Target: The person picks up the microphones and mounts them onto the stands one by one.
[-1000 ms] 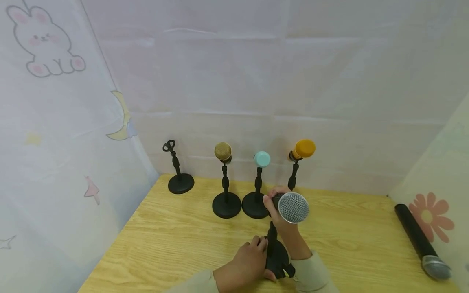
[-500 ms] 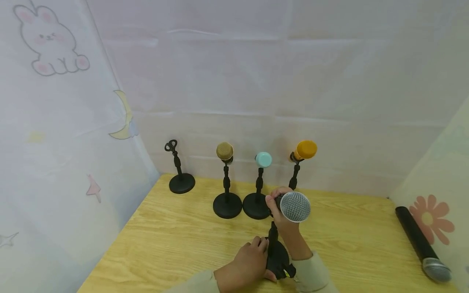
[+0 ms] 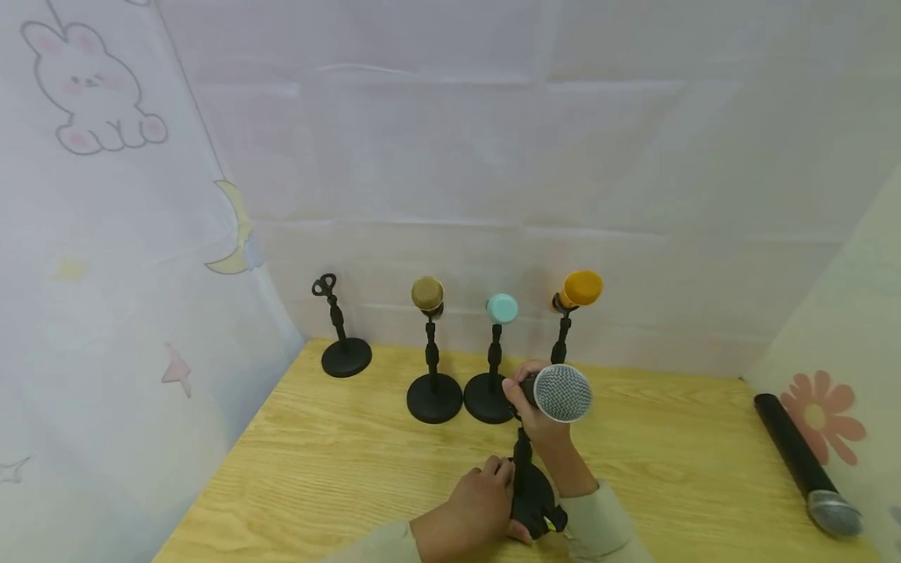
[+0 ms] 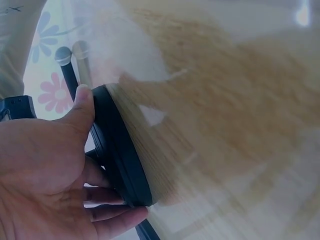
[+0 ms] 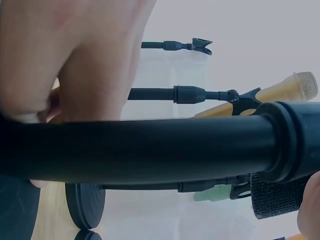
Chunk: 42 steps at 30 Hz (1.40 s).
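Note:
A black microphone with a silver mesh head [image 3: 563, 393] is held in my right hand [image 3: 536, 414], thumb and fingers round its body just behind the mesh. Below it rises a black desk stand [image 3: 522, 457] with a round base. My left hand [image 3: 475, 504] grips that base [image 4: 117, 145] by its edge, thumb on one side and fingers on the other. In the right wrist view the stand's pole [image 5: 150, 150] crosses in front of the left hand [image 5: 85, 60], and part of the right hand's thumb [image 5: 311, 207] shows at the right edge. The stand's top is hidden behind the right hand.
Along the back of the wooden table [image 3: 338, 461] stand a bare stand [image 3: 346, 356] and stands bearing a gold microphone [image 3: 427, 293], a mint-green one [image 3: 502, 309] and an orange one [image 3: 582, 288]. Another black microphone [image 3: 795, 450] lies at the right edge. Printed cloth [image 3: 422, 156] hangs behind.
The head view has shifted slightly. Both hands keep the same hold on the microphone and the stand's base, with hardly any movement.

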Tool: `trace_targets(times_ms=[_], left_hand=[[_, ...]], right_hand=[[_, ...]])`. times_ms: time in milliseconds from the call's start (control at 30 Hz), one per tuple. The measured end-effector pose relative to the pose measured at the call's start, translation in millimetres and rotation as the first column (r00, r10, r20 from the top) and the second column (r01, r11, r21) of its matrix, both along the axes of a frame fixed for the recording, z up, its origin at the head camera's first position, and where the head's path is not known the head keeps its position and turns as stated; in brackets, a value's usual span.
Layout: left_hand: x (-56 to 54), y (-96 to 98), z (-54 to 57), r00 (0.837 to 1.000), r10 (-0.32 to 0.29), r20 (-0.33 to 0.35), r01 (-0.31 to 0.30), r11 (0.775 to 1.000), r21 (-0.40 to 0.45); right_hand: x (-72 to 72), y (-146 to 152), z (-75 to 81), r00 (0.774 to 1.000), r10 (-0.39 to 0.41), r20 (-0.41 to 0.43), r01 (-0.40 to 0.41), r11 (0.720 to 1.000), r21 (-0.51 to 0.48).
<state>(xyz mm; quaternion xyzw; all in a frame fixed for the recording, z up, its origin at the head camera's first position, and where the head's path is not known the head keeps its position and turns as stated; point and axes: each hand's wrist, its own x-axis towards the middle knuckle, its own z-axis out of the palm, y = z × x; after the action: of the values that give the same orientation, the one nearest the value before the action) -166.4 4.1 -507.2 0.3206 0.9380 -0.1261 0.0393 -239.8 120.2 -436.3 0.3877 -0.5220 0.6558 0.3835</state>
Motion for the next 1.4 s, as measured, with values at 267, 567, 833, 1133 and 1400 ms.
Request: trace_targets(times_ms=[267,567,833,1133,1400], left_hand=[[-2.5,-0.2,-0.5,1.000,0.005,-0.020,-0.005,1.000,-0.008],[-3.2,0.9,-1.9,0.999,0.002,-0.053,-0.004,1.000,-0.025],[-3.3,0.4,-6.6,0.999,-0.002,-0.047,0.001,1.000,-0.019],[-3.4,-2.3,-6.5,0.997,-0.027,-0.077,0.026,1.000,-0.014],[-5.2,-6.0,-4.5,0.998,-0.007,-0.060,0.006,1.000,-0.028]], right_hand=[[-5.2,5,3.1,0.999,0.022,0.042,-0.025,0.996,0.084],[-4.8,23,7.4,0.958,0.245,0.153,-0.267,0.951,0.153],[-12.3,32,-7.6,0.897,0.356,0.263,-0.401,0.905,0.141],[-12.7,18,-11.9,0.950,0.238,0.202,-0.256,0.964,0.070],[-11.5,5,-11.0,0.961,0.257,0.107,-0.247,0.964,-0.094]])
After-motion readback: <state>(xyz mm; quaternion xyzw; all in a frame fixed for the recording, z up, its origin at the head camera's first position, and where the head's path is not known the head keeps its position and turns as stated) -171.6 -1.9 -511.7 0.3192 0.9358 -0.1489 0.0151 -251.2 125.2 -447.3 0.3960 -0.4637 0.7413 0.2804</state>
